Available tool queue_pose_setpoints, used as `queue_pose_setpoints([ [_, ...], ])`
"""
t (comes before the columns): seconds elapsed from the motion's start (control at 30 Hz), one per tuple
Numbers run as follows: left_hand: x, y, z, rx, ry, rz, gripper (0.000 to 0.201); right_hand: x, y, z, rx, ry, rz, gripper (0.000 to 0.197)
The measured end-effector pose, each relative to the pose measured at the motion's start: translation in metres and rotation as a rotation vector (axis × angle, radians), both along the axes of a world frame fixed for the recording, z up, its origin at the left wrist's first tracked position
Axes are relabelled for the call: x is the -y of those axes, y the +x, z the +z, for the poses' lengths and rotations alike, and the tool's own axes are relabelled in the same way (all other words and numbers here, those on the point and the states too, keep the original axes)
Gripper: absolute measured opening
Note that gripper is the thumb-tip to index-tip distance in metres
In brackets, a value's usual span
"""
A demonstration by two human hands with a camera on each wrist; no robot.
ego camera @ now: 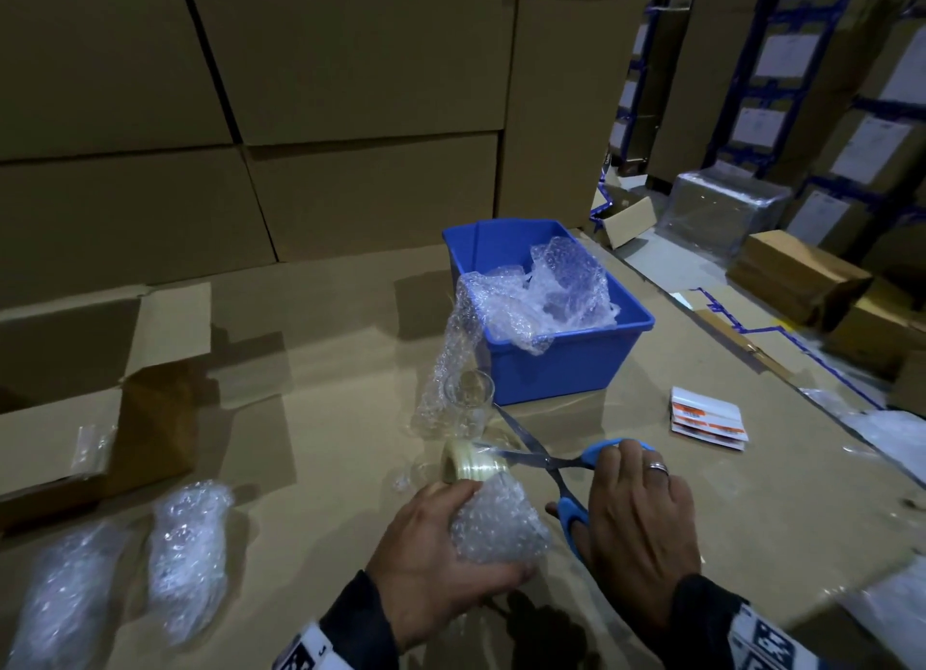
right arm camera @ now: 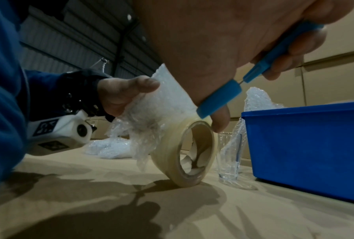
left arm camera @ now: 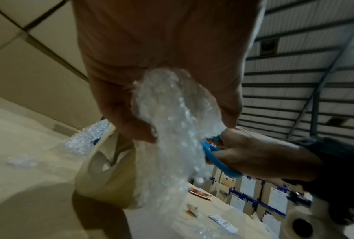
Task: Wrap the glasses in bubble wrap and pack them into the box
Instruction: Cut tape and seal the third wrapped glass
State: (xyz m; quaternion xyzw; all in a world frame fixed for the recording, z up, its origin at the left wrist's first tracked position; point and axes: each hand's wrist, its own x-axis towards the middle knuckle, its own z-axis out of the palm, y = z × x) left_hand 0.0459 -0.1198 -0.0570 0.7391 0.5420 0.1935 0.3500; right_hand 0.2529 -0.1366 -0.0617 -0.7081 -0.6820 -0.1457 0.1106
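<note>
The left hand [ego camera: 441, 559] is gripping a bubble-wrapped glass [ego camera: 498, 521]; the right hand [ego camera: 639, 514] is gripping open blue-handled scissors [ego camera: 546, 461] at the tape roll [ego camera: 471, 461], at 12 o'clock.

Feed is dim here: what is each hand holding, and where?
The left hand grips the wrapped glass around its middle. The right hand holds the scissors by their blue handles, blades open at the tape.

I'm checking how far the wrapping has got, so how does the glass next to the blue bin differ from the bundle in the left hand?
The bare glass stands upright on the cardboard, uncovered and untouched; the bundle is fully swathed in bubble wrap and gripped by the left hand. The glass is see-through, the bundle cloudy white. The roll of tape sits against the bundle, not the glass. Both lie in front of the blue bin.
</note>
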Motion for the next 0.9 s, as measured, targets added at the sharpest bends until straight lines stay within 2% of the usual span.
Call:
queue_pose_setpoints([
  [0.13, 0.006, 0.008, 0.006, -0.017, -0.011, 0.030, 0.075, 0.003, -0.008, 0.005, -0.011, -0.078, -0.063, 0.059],
  [0.27, 0.011, 0.007, 0.003, 0.050, -0.007, 0.112, 0.073, -0.005, 0.004, 0.020, -0.041, -0.125, -0.246, 0.041],
  [0.33, 0.013, 0.005, 0.000, 0.037, 0.002, 0.091, 0.074, -0.006, 0.009, 0.031, 0.017, -0.278, -0.286, 0.042],
  [0.4, 0.013, 0.004, 0.001, 0.014, 0.007, 0.065, 0.078, -0.012, 0.013, 0.032, 0.002, -0.456, -0.323, 0.040],
  [0.5, 0.014, 0.003, 0.003, -0.029, -0.002, 0.008, 0.082, -0.022, 0.019, 0.021, -0.145, -0.572, -0.218, 0.026],
  [0.7, 0.017, -0.005, 0.001, -0.025, 0.016, -0.019, 0.081, -0.045, 0.020, -0.005, -0.067, -0.675, -0.133, 0.026],
  [0.9, 0.017, -0.010, -0.004, 0.016, 0.031, -0.010, 0.083, -0.048, 0.012, -0.003, 0.008, -0.730, -0.108, 0.024],
])
